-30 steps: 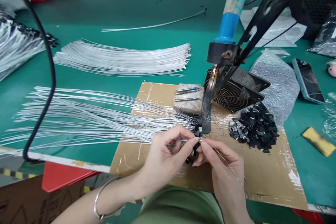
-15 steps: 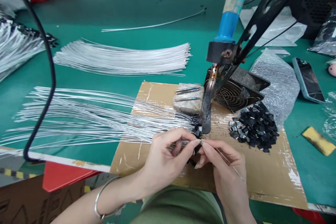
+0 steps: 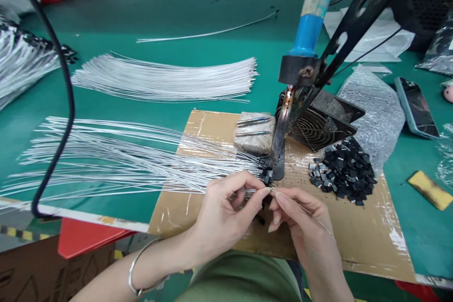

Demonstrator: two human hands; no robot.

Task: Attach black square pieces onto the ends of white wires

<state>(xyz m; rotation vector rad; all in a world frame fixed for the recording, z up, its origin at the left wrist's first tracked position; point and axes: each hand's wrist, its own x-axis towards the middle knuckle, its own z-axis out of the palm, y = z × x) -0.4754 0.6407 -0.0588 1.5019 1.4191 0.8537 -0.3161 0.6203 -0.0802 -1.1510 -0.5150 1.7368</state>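
Below the tip of a blue soldering iron (image 3: 307,33), my hands meet fingertip to fingertip over the cardboard (image 3: 368,236). Thumb and forefinger of my left hand (image 3: 231,205) pinch the end of a white wire. My right hand (image 3: 304,219) is closed on a thin silvery strand that trails back across its fingers. White wires (image 3: 141,160) with black connectors at their right ends lie just beyond my left hand. To the right is a pile of small black connectors (image 3: 343,170). The tiny parts between my fingertips are partly hidden.
A second white wire bundle (image 3: 166,78) lies farther back. Behind the iron's tip are a grey block (image 3: 254,144) with metal tips and a black fan (image 3: 307,127). A phone (image 3: 415,106) and yellow sponge (image 3: 430,190) are at right. A black cable (image 3: 69,89) hangs at left.
My right hand has shifted slightly right, its lower fingers drawn a little away from my left hand. My left hand has barely moved.
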